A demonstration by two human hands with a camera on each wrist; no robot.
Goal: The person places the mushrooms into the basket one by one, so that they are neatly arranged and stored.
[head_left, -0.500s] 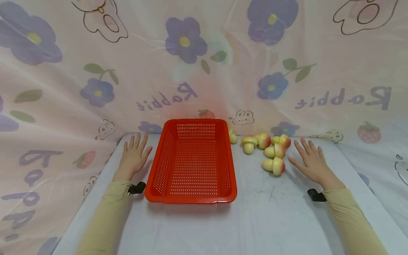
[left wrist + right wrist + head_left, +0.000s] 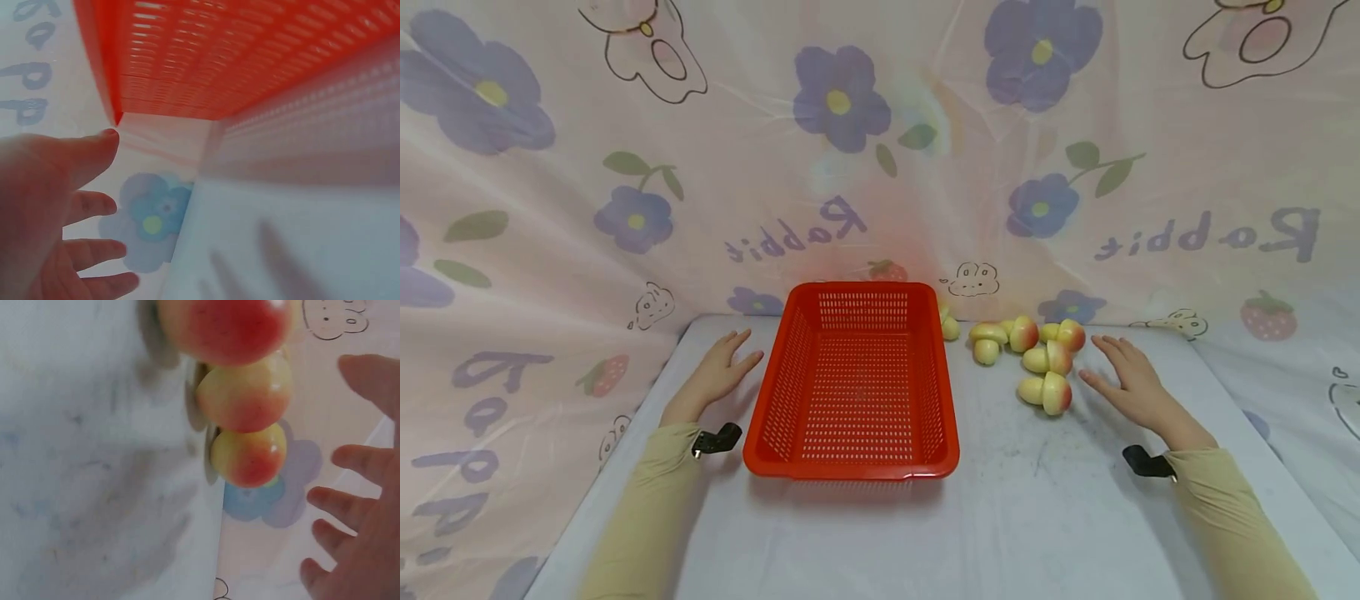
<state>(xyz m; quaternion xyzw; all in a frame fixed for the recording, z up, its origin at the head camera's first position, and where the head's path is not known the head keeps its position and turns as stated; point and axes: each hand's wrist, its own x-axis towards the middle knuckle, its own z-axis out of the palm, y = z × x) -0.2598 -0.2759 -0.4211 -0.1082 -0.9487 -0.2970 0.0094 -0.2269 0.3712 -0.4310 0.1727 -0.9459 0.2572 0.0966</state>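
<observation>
A red plastic basket [image 2: 857, 400] with slotted walls stands left of centre on the white table. My left hand [image 2: 715, 375] is just to its left, fingers extended and holding nothing; the left wrist view shows the thumb close to the basket's wall [image 2: 187, 69]. To the basket's right lie several yellow and red toy mushrooms [image 2: 1047, 393], one of them partly hidden behind the basket's rim. Beside them on the right is my right hand [image 2: 1138, 396], apart from them with its fingers spread. Three rounded red caps [image 2: 250, 456] line up in the right wrist view.
A pale patterned cloth [image 2: 925, 183] with flowers and rabbits hangs behind the table and along its sides. The white tabletop [image 2: 1030, 517] stretches in front of the basket and mushrooms. A small black wrist camera [image 2: 1146, 462] sits at each sleeve.
Both hands have turned from palm-down to more edge-on, thumbs toward the middle, and their fingers no longer fan out as widely. The basket and mushrooms keep their places.
</observation>
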